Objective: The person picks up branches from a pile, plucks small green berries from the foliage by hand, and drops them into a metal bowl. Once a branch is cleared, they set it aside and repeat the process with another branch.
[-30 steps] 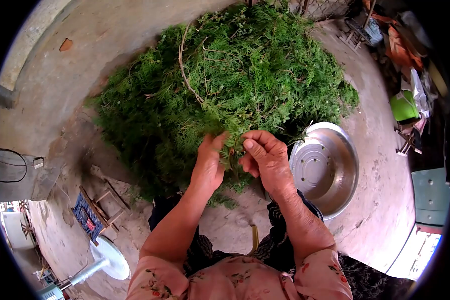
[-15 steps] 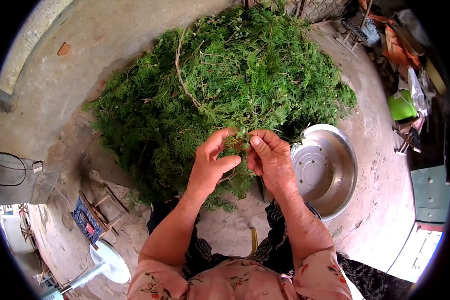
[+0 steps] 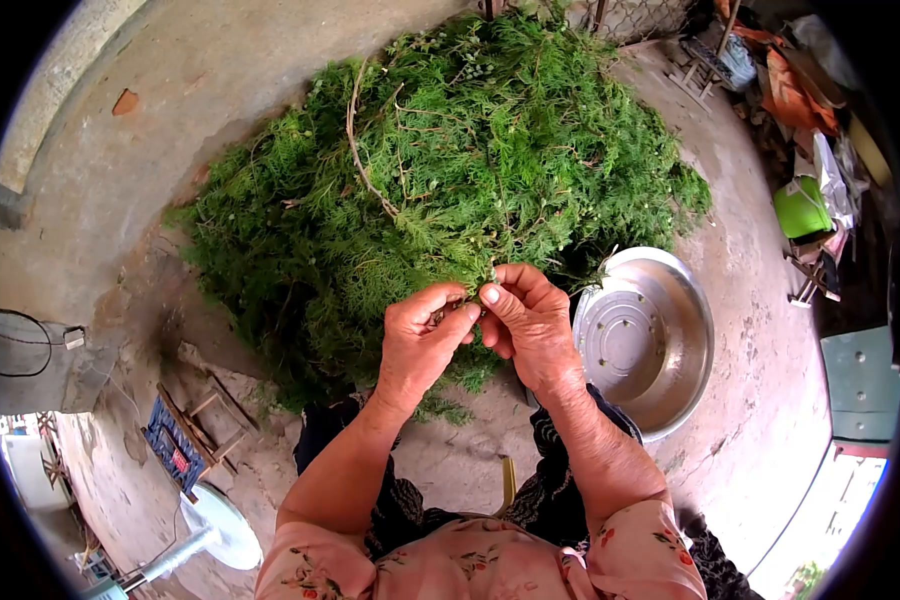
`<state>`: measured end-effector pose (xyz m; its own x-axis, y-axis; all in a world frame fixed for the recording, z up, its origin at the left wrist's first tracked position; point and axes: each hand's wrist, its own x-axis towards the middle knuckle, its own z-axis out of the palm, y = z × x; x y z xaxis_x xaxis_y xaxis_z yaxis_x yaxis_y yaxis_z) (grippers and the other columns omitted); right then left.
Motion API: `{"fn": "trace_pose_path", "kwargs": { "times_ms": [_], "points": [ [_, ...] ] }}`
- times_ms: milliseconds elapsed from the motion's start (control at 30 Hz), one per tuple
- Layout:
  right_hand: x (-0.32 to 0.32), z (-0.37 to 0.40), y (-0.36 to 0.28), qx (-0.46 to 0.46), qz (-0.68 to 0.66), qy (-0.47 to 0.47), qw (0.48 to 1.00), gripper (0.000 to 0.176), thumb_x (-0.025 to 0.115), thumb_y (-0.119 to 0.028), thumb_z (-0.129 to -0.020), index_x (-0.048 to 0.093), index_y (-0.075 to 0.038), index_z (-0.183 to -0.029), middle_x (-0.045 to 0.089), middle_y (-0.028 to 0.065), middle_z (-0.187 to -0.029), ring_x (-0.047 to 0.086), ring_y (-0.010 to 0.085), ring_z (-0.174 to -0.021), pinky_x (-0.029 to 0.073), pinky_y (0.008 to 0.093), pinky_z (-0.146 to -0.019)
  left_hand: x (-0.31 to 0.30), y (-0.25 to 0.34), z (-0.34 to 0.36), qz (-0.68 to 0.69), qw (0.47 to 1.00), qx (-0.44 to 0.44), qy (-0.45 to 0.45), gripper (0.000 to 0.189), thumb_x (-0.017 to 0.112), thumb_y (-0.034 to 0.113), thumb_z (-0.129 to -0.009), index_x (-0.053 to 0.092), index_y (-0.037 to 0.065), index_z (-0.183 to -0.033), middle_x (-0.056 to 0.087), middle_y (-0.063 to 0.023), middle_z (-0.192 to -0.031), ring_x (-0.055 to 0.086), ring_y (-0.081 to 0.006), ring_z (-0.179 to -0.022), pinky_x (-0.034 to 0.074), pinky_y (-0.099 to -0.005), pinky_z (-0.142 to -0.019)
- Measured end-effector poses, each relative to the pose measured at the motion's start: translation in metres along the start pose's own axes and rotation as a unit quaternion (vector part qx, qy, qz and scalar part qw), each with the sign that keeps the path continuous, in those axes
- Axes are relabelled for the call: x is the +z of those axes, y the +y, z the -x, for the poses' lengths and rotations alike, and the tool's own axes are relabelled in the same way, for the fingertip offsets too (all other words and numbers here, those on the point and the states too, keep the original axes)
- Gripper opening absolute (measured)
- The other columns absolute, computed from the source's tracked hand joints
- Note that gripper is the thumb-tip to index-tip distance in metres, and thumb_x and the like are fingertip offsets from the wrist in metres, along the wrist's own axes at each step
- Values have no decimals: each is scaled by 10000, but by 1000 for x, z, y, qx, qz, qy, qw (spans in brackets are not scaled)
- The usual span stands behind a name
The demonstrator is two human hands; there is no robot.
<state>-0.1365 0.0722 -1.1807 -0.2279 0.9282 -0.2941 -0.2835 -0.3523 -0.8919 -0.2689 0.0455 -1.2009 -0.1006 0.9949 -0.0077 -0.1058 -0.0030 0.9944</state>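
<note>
My left hand and my right hand meet in front of me, fingertips almost touching. Both pinch a small green sprig, mostly covered by the fingers. Just beyond them spreads a large heap of cut evergreen branches with feathery leaves and some small pale green cones. To the right of my right hand stands a round metal basin, with a few small green bits scattered on its bottom.
A blue folding stool and a white fan stand at the lower left. Along the right wall are a bright green bucket, orange cloth and a grey-green panel. A long bare stem lies on the heap.
My left thumb and fingers have closed together, and both hands have drawn nearer each other. Less of the sprig shows between them now. The heap and basin stay put.
</note>
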Motion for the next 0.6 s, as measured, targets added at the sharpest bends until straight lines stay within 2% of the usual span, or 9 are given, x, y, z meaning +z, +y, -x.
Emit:
{"fn": "trace_pose_path", "kwargs": {
  "times_ms": [167,233,367,400,467,533,600],
  "points": [
    [-2,-1,5,15,-12,-17,1000,221,595,-123,-848,541,27,-1001,591,49,-686,498,63,-460,336,176,-346,-6,1,-3,70,995,-77,-10,95,586,75,-834,611,-14,-856,550,-10,-650,441,-52,-487,350,-192,-422],
    [-4,-1,8,53,-94,-53,993,196,595,-141,-847,561,-14,-992,589,43,-706,502,83,-480,362,197,-370,-10,2,-6,256,949,-183,-18,92,576,72,-839,600,-14,-818,511,7,-605,389,-39,-459,315,-182,-407],
    [-8,-4,12,77,-143,-53,985,190,584,-144,-851,566,-21,-995,593,59,-734,507,106,-496,378,223,-388,-9,4,-6,274,942,-193,-7,73,573,61,-835,597,5,-796,479,19,-572,350,-25,-432,280,-178,-386],
    [-11,-4,12,96,-196,-77,973,193,574,-147,-857,565,-21,-1003,591,64,-746,514,119,-513,384,232,-400,-9,3,-7,274,942,-192,-7,73,573,61,-835,597,5,-796,479,19,-572,350,-25,-432,280,-178,-386],
    [-11,-4,11,115,-248,-101,957,197,563,-151,-862,563,-21,-1010,590,69,-758,521,131,-529,391,240,-412,-12,0,-8,361,901,-237,-35,72,580,68,-833,598,12,-792,472,25,-560,343,-21,-425,270,-177,-381],
    [-10,-3,7,101,-266,-99,954,185,542,-165,-881,546,-5,-974,581,72,-756,552,139,-557,428,253,-447,-11,1,-8,331,917,-224,-24,75,593,76,-828,600,11,-792,466,31,-554,340,-20,-421,268,-180,-379],
    [-8,-4,-1,103,-248,-78,960,186,552,-174,-876,537,-11,-966,575,67,-746,548,143,-551,423,252,-448,-8,3,-7,300,930,-210,-15,81,607,85,-822,603,10,-791,460,37,-549,337,-20,-417,265,-183,-377]
  ]
}}
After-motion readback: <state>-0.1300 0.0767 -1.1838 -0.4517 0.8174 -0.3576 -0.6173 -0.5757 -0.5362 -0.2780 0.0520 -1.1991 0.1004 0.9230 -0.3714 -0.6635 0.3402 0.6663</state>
